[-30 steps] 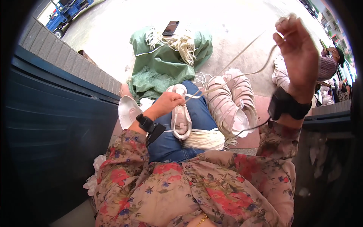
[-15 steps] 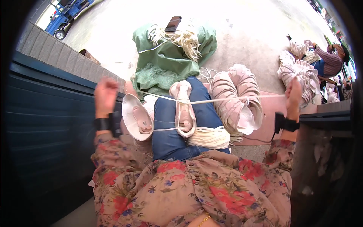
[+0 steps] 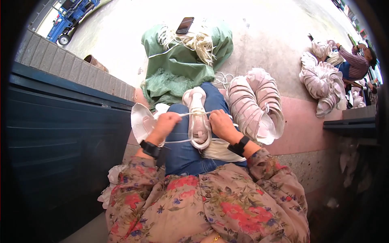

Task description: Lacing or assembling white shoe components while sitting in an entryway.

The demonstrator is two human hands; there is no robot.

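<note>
A pale pink and white shoe (image 3: pixel 198 130) lies lengthwise across my jeans, its opening toward me. White shoelace (image 3: pixel 187 114) crosses over its upper part and runs to both hands. My left hand (image 3: pixel 167 124), slightly blurred, is closed on the lace just left of the shoe. On the shoe's right side my right hand (image 3: pixel 223 126) is closed, holding the other end of the lace close to the eyelets. A second pale strand (image 3: pixel 178 141) lies over my left thigh. A bundle of white laces (image 3: pixel 221 150) rests on my lap, partly under my right wrist.
Two curved stacks of pale shoe uppers (image 3: pixel 253 107) stand to my right. Another upper (image 3: pixel 141 120) is at my left knee. Ahead, a green sack (image 3: pixel 178 67) bears loose laces (image 3: pixel 202 45) and a phone (image 3: pixel 185 25). A blue shutter (image 3: pixel 65 141) flanks me; a person (image 3: pixel 356 62) sits far right.
Both hands have come inward and down from wide apart to either side of the shoe. The long lace stretched between them is now drawn up short over the shoe.
</note>
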